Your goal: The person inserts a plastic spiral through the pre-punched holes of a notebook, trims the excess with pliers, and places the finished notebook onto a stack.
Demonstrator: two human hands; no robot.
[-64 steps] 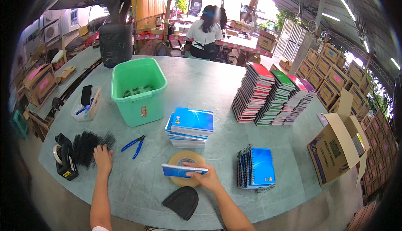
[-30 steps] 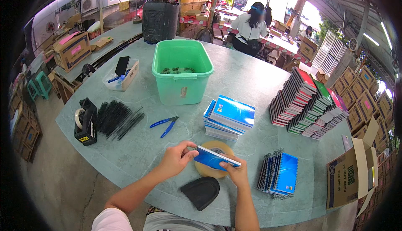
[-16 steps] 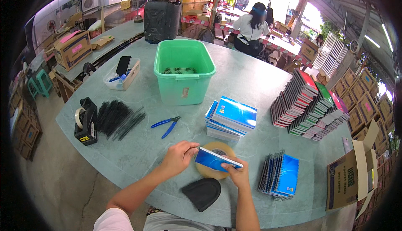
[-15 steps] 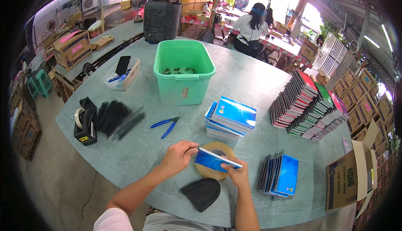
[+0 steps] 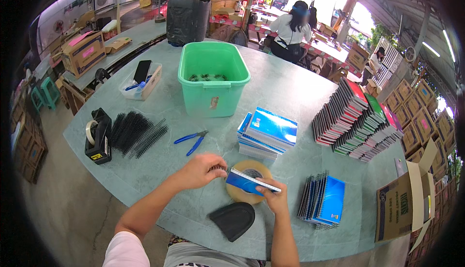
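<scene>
Notebook (image 5: 246,181), blue-covered, is held above tape roll (image 5: 264,171) on near side of tabletop (image 5: 302,92), right hand (image 5: 274,196) fingers gripping it. Left hand (image 5: 203,170) fingers pinch black coil (image 5: 220,168) beside notebook's left end.

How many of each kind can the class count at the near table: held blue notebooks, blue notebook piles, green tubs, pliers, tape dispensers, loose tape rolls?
Held blue notebook: 1
Blue notebook piles: 2
Green tub: 1
Pliers: 1
Tape dispenser: 1
Loose tape roll: 1
Total: 7
</scene>
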